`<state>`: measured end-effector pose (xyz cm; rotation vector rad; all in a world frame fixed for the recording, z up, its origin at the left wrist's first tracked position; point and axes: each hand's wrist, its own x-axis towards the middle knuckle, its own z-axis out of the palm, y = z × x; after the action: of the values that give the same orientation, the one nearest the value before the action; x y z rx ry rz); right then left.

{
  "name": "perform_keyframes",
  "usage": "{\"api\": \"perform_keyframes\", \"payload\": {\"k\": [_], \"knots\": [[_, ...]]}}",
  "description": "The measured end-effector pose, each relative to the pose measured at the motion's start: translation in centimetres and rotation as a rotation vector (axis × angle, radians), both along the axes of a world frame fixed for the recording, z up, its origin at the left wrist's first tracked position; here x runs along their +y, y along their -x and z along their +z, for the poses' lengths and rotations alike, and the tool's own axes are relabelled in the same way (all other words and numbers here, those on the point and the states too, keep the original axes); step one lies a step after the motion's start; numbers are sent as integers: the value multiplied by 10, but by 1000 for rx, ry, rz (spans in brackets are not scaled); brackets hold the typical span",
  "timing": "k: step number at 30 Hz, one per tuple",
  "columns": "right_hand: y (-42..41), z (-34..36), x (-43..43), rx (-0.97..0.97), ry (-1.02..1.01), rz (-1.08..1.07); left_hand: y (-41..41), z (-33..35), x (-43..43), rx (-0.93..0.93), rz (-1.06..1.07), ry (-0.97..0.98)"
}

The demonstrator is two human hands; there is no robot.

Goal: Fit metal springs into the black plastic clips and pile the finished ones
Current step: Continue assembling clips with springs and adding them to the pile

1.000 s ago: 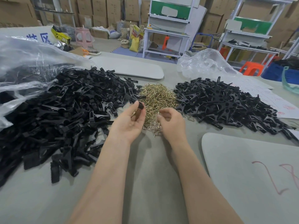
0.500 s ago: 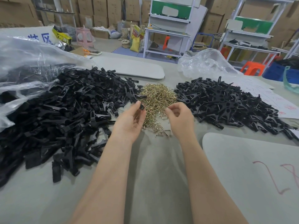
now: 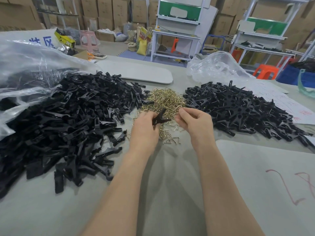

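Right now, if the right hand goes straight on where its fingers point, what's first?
Likely the black clip gripped by the left hand, just left of the right hand; depth is unclear.

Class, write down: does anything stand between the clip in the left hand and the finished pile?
Only the right hand, held up just right of the clip, lies between it and the finished pile.

Cardboard boxes (image 3: pixel 105 7) stand stacked behind an orange stool (image 3: pixel 265 72).
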<state>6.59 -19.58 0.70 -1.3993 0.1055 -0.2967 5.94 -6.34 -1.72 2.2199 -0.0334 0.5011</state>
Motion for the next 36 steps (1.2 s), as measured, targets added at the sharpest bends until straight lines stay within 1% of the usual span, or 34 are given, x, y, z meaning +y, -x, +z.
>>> {"api": "perform_keyframes", "payload": {"k": [2,4,6,11,18,20,22,23,25,27,30,32,34,36], "knots": [[1,1,1,-12,85,-15,0,0,-1,-32,-25,-44],[2,0,2,8,229,-30,1,0,-2,-48,-43,-80],[2,-1,4,25,294,-32,2,2,-3,-55,-46,-95],[4,-1,12,95,295,-22,2,2,-4,-67,-54,-120],[4,-5,16,75,319,-79,3,2,-4,-75,-40,-135],[3,-5,17,75,349,-60,4,3,-3,-84,-36,-146],[3,-3,11,143,379,32,4,5,0,-81,-66,-151],[4,-1,7,200,357,116,5,6,2,-75,-107,-147],[4,3,-5,307,223,311,5,8,6,-65,-220,-119],[5,4,-16,348,86,440,7,11,8,-52,-306,-74],[7,1,-21,370,5,538,9,13,8,-38,-369,-29],[8,-1,-21,421,-32,605,11,14,8,-34,-399,-4],[8,-4,-21,447,-82,699,12,16,8,-60,-419,-16],[8,-5,-19,412,-165,754,12,17,8,-117,-419,-33]]}}
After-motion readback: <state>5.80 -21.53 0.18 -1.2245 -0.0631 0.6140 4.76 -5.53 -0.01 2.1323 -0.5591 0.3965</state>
